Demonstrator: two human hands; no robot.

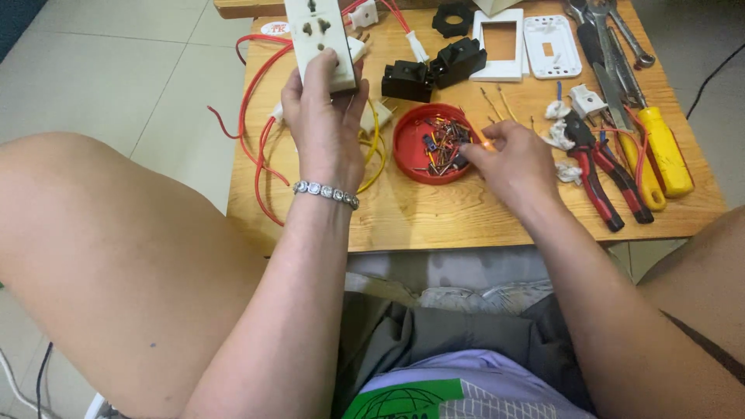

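Cream-white socket block point(320, 39) stands upright above the wooden table point(434, 213), clasped from behind by the left hand point(324, 124), thumb on its face. To its right, the right hand point(514, 159) pinches closed on a small piece at the rim of the red lid point(415, 147) full of wire scraps. Red-handled pliers point(601, 174) lie just beside that hand.

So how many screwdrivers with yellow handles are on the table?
2. Both lie at the table's right edge: one yellow-handled screwdriver outermost, the other just left of it, beside the red pliers. None seem hidden.
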